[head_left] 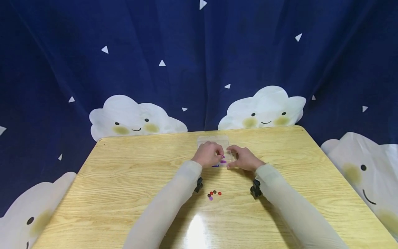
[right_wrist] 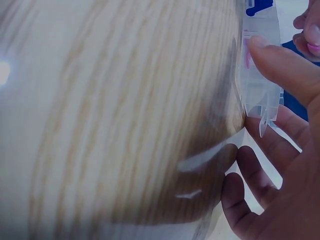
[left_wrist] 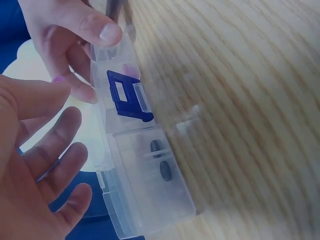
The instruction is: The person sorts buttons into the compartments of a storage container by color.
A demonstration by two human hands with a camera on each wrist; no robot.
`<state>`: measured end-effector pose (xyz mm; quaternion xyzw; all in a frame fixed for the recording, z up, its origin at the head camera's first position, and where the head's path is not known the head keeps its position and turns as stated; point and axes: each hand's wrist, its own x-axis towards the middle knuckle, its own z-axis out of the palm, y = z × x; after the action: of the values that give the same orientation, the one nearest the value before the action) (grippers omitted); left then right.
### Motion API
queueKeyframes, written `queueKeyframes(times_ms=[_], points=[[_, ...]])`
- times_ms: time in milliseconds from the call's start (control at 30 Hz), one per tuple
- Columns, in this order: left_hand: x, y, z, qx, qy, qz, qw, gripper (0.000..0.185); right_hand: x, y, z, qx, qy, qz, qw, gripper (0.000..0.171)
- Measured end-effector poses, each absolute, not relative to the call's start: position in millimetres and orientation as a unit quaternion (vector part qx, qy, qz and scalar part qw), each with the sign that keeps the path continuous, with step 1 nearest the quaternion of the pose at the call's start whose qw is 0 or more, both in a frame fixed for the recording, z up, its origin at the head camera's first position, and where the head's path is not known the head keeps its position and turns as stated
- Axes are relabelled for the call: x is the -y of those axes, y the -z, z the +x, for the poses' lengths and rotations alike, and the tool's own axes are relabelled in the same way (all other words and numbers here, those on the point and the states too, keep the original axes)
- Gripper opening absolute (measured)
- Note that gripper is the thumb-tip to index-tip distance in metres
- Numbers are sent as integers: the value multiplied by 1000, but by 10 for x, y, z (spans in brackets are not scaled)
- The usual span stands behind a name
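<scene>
A clear plastic compartment box [left_wrist: 150, 205] with a blue latch [left_wrist: 127, 97] sits toward the table's far edge, its lid [head_left: 212, 139] standing raised behind it. Over the box, my left hand [head_left: 209, 154] pinches a small purple disc [head_left: 223, 157] like a button between thumb and index finger, the other fingers loosely bent. My right hand [head_left: 246, 159] grips the box's right end, thumb on the front wall and fingers around the end. Two dark discs [left_wrist: 165, 170] lie in one compartment, and pink-purple pieces [head_left: 223, 162] show in another.
Nearer me on the wooden table [head_left: 124, 180] lies a loose group of small discs: red [head_left: 219, 193], black [head_left: 215, 192] and purple [head_left: 210, 199]. A dark blue curtain [head_left: 174, 41] with clouds hangs behind the table's far edge.
</scene>
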<state>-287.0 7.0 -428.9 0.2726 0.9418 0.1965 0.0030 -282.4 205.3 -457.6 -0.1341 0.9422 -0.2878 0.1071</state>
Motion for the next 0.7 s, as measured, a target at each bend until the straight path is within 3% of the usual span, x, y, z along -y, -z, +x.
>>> queueKeyframes(times_ms=[700], points=[[-128,4326,-2861,-949,-146,278,-3,4,-2047,4614,-2844,-942,289,-144,96,76]])
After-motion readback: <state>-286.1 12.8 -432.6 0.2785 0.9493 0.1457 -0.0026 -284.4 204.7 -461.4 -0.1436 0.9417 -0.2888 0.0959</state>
